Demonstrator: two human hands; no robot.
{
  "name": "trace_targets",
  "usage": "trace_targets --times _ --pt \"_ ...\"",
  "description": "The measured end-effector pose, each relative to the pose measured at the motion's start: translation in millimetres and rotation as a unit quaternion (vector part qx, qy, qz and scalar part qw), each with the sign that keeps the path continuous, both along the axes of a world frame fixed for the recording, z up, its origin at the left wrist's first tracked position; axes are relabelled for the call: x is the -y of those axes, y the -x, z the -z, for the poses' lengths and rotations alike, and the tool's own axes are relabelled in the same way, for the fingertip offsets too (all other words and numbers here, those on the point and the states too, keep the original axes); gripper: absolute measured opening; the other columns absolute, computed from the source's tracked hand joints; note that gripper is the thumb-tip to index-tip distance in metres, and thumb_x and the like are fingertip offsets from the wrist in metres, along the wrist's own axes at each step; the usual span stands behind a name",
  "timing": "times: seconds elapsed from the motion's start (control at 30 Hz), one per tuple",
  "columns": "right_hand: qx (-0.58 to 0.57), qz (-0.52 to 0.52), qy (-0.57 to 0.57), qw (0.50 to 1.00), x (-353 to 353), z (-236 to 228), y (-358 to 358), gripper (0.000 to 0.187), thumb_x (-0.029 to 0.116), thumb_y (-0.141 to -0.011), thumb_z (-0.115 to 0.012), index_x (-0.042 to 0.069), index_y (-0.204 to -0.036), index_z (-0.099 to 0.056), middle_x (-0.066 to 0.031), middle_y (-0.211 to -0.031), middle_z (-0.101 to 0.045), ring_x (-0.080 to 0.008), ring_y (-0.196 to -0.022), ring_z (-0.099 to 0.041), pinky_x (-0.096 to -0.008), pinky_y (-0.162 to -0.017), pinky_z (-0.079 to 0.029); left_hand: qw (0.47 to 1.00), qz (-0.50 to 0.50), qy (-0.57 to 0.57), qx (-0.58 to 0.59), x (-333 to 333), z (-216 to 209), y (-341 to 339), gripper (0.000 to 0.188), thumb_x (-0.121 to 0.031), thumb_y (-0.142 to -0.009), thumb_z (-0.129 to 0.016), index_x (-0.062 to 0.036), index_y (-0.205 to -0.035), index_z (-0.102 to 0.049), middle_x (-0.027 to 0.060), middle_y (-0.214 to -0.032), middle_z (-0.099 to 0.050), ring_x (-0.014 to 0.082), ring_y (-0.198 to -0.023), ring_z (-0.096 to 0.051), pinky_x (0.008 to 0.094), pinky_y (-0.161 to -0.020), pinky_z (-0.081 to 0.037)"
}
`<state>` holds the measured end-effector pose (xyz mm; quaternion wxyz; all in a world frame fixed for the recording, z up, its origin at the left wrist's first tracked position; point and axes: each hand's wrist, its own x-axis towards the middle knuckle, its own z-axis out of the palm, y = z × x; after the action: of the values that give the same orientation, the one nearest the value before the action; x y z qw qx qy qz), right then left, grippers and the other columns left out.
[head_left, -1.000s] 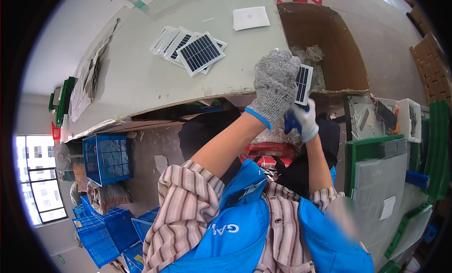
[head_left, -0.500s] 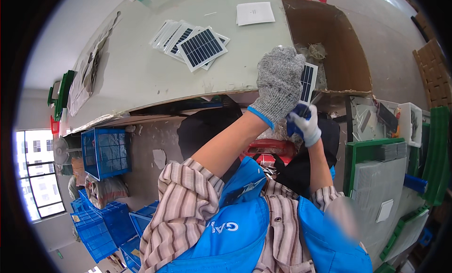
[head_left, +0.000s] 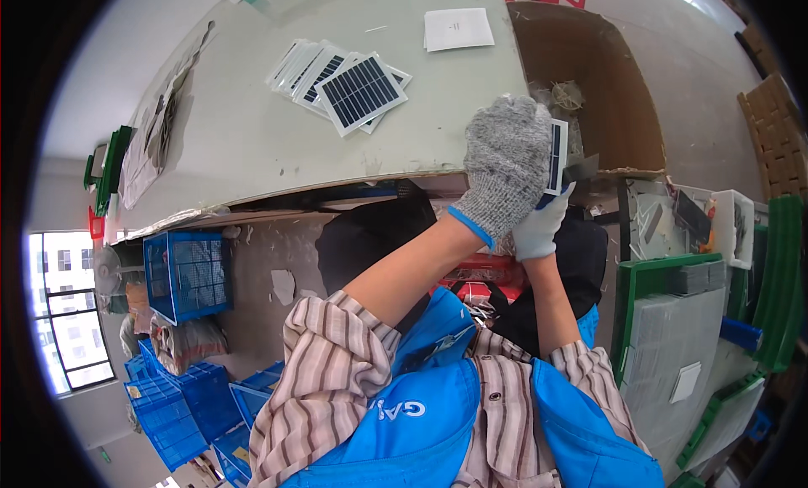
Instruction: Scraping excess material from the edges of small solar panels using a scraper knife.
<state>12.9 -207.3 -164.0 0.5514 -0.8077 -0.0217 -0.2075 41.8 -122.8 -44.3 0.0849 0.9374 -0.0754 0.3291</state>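
Note:
My left hand (head_left: pixel 508 164), in a grey knit glove with a blue cuff, is closed on a small solar panel (head_left: pixel 556 157) at the table's front edge. The panel stands nearly upright, and the glove hides much of it. Just below, my right hand (head_left: pixel 539 233) wears a white glove with blue on its finger side. Its fingers are partly hidden behind the panel and the left glove. A flat grey blade-like tool (head_left: pixel 582 167) juts out above the right hand, beside the panel's edge; its handle is hidden. Several solar panels (head_left: pixel 360 92) lie in a loose overlapping pile on the table.
White paper sheets (head_left: pixel 459 29) lie on the pale table (head_left: pixel 227 126). An open cardboard box (head_left: pixel 619 92) stands at the table's right end, near my hands. Green-edged trays (head_left: pixel 627 320) are at the right. Blue crates (head_left: pixel 188 273) stand on the floor at the left.
Both hands have shifted slightly; the right hand has come up and left, closer to the left glove. The panel has turned more edge-on, and the grey blade now shows beside it.

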Motion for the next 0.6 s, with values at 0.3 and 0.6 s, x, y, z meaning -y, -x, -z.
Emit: trace_targets --times 0.3,0.6 --pt "-0.24 -0.119 -0.568 0.778 -9.1 -13.5 -69.8 0.035 0.029 -0.099 -0.035 0.003 -0.11 -0.056 -0.0097 -0.101 -0.062 -0.0191 -0.088 -0.064 -0.0303 -0.077 -0.053 0.985 0.141 0.027 -0.101 -18.2 -3.4 -9.9 0.04 -0.033 -0.076 -0.065 -0.0098 -0.109 -0.062 0.0099 -0.104 -0.061 0.0312 -0.1 -0.056 0.0444 -0.087 -0.043" --pt "-0.179 -0.326 -0.354 0.858 43.4 -6.3 -42.7 0.01 0.008 -0.084 -0.064 -0.001 -0.087 -0.062 -0.003 -0.074 -0.064 -0.0077 -0.061 -0.058 -0.0216 -0.055 -0.046 0.999 0.046 0.022 0.01 -8.1 0.5 -1.1 0.031 -0.014 -0.072 -0.062 -0.0063 -0.102 -0.063 0.0117 -0.092 -0.06 0.0308 -0.092 -0.057 0.0441 -0.08 -0.045"
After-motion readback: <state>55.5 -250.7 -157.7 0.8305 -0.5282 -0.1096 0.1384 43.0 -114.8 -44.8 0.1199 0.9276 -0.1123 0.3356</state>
